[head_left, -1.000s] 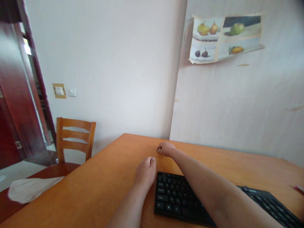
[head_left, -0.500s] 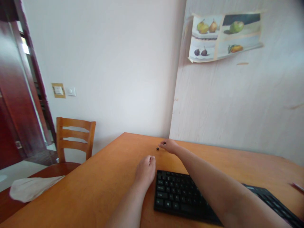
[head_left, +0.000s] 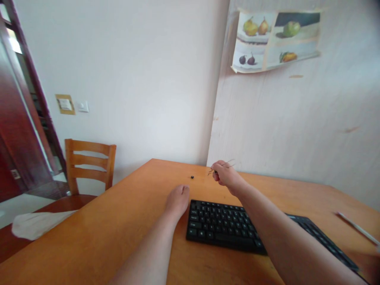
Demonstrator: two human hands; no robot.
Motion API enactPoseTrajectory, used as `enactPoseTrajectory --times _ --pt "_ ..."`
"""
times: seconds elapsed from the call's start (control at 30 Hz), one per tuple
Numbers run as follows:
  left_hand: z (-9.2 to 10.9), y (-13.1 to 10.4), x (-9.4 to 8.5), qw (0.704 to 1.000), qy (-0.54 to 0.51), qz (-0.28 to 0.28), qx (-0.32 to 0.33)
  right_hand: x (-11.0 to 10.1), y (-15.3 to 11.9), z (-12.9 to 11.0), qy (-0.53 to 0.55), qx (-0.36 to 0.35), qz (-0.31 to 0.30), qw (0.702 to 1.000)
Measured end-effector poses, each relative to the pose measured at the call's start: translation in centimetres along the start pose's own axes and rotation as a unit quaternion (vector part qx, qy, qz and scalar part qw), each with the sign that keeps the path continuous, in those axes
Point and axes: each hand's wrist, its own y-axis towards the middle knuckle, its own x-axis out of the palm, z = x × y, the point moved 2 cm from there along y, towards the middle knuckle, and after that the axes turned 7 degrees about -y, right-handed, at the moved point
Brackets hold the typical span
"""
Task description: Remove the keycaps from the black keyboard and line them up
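Note:
My left hand (head_left: 177, 202) is closed in a fist on the table, beside the upper left corner of a black keyboard (head_left: 219, 223). Nothing shows between its fingers, though their undersides are hidden. Farther back, my right hand (head_left: 226, 176) is closed around a thin wire tool (head_left: 230, 162), with fine prongs sticking out on both sides of the fist. This hand appears raised above the tabletop beyond the keyboard. A tiny black piece (head_left: 192, 177) lies on the wood to its left, apart from both hands. My right forearm covers part of the keyboard.
The wooden table (head_left: 133, 209) reaches back to the wall. At the right lies a thin pale stick (head_left: 358, 227). A wooden chair (head_left: 90, 166) stands beyond the left edge, with a white cloth (head_left: 38, 225) over its seat. Fruit pictures (head_left: 276, 39) hang above.
My right hand has moved right, away from the tiny black piece, and the wire tool now shows in it. My left hand stays by the keyboard. The view has shifted slightly.

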Motion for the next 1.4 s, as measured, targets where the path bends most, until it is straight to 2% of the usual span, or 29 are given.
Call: enactPoseTrajectory --times 0.13,0.27,0.6,0.8,1.0,1.13,1.4 --pt "0.1 0.0 0.0 1.0 -0.004 -0.008 -0.001 0.1 -2.0 0.3 0.034 -0.019 -0.055 0.998" --pt "0.0 0.0 0.0 1.0 -0.003 -0.014 0.008 0.9 -2.8 1.3 0.058 -0.038 -0.089 0.994" --pt "-0.3 0.0 0.4 0.999 -0.021 -0.012 0.021 1.4 -2.5 2.6 -0.062 -0.02 -0.005 0.998" --pt "-0.6 0.0 0.7 1.0 -0.008 -0.007 0.027 1.7 -2.2 3.5 -0.126 -0.024 -0.038 0.991" --pt "-0.3 -0.1 0.5 0.998 0.005 -0.056 0.013 2.3 -2.3 3.6 -0.166 -0.024 -0.043 0.985" --pt "-0.2 -0.1 0.5 0.998 0.012 -0.062 0.028 2.5 -2.6 3.4 -0.201 -0.042 -0.042 0.978" --pt "-0.2 -0.2 0.6 0.997 0.02 -0.059 0.038 2.6 -2.6 3.8 -0.201 -0.044 -0.052 0.977"
